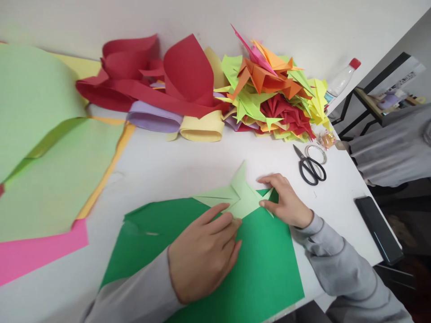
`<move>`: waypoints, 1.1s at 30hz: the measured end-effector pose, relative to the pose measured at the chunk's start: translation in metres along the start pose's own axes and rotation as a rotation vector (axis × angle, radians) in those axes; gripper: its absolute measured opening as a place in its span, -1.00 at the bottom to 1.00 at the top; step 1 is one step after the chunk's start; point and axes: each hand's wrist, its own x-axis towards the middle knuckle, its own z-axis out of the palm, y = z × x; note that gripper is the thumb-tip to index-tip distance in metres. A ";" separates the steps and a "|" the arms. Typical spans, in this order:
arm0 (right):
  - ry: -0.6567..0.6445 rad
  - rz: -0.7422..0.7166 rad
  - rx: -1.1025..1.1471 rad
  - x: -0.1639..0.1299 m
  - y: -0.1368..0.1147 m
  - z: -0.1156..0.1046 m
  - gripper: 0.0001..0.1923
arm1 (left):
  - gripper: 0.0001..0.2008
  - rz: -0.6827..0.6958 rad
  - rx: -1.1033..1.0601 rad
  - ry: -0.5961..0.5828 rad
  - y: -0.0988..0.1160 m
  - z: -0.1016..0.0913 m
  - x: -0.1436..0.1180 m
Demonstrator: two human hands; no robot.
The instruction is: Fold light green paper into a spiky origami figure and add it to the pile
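White bench, wall along its far edge. On the near edge lies the dark green sheet, flat, its far edge toward mid-bench. On that far edge sits the pale green folded piece, half on the sheet, half on bare bench; long axis runs left to right, one point aimed at the far edge.

Our left hand comes up from the near edge, so the piece lies just beyond it; fingertips press flat on its near-left wing. Grip flattened, clasping nothing.

Our right hand lies at the piece's right tip, toward the right edge, thumb and forefinger closed in a pinch on that tip. Both hands touch the piece; neither is nearer.

Scissors lie beyond the right hand, apart.
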 end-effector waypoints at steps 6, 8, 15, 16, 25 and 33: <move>0.000 -0.006 -0.019 -0.001 0.000 0.000 -0.51 | -0.78 0.001 -0.070 0.009 -0.008 0.001 -0.002; 0.001 -0.010 -0.016 -0.001 -0.001 0.000 -0.51 | -0.81 0.011 -0.117 0.030 -0.015 0.001 -0.003; 0.015 -0.023 -0.012 -0.002 0.000 0.001 -0.55 | -0.76 0.060 -0.143 0.022 -0.035 0.005 -0.010; 0.019 -0.025 -0.011 -0.002 0.000 0.000 -0.55 | -0.75 0.061 -0.140 0.010 -0.036 0.007 -0.011; 0.055 -0.136 -0.089 -0.007 -0.011 0.007 -0.71 | -0.72 0.066 -0.131 -0.035 -0.030 0.008 -0.008; -0.046 -0.210 -0.172 -0.004 -0.013 0.011 -0.94 | -0.72 0.035 -0.140 -0.054 -0.028 0.010 -0.007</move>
